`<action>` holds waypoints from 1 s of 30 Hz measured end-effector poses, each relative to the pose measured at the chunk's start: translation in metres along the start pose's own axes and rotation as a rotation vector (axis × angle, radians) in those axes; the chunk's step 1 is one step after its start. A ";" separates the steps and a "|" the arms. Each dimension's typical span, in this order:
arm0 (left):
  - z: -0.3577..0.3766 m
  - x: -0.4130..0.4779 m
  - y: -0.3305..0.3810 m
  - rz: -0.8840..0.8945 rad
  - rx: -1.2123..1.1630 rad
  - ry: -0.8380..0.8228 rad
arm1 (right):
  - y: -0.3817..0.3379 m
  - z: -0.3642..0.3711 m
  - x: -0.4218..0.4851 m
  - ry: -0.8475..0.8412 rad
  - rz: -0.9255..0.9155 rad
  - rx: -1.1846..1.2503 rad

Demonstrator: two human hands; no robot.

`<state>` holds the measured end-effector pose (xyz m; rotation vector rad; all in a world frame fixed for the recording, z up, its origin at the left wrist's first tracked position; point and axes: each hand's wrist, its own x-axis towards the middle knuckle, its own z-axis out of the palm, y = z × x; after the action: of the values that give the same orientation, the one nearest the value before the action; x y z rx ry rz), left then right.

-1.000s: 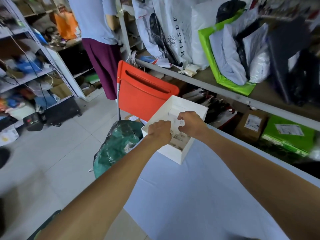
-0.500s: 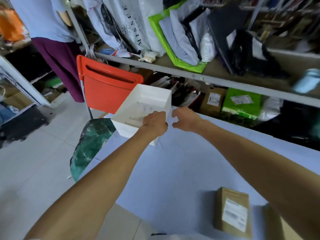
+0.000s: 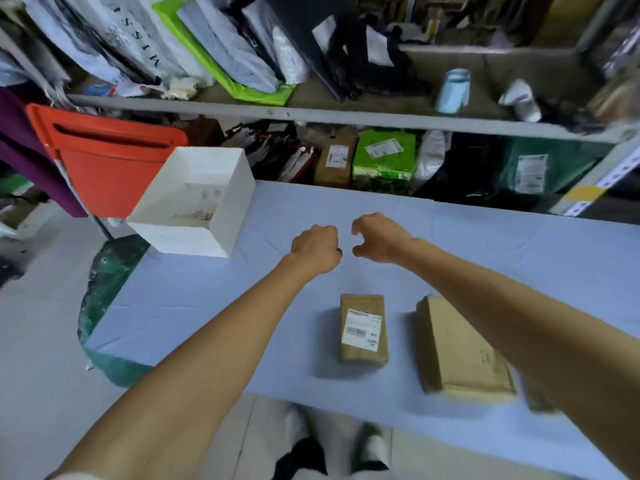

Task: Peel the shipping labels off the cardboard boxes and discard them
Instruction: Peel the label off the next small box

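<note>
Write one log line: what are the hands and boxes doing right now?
left hand: curled, empty | right hand: open, empty | small box: label on | big box: no label showing | white bin: table corner

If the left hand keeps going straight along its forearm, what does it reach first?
Probably nothing soon: ahead of the left hand lies bare blue tablecloth, then the table's far edge and the brown box under the shelf. The white bin sits off to its left. Depth is unclear.
</note>
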<state>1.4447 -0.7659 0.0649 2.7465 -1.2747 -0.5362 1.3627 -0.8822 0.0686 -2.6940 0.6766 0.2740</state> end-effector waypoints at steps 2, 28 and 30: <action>0.010 -0.003 0.013 0.031 -0.002 -0.027 | 0.014 0.005 -0.015 -0.003 0.043 0.004; 0.146 -0.039 -0.015 -0.044 -0.467 -0.143 | 0.034 0.143 -0.076 0.003 0.362 0.461; 0.152 -0.042 -0.017 -0.034 -0.554 -0.171 | 0.034 0.152 -0.079 0.017 0.353 0.544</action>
<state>1.3801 -0.7101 -0.0689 2.2970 -0.9234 -0.9754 1.2627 -0.8198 -0.0601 -2.0574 1.0584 0.1266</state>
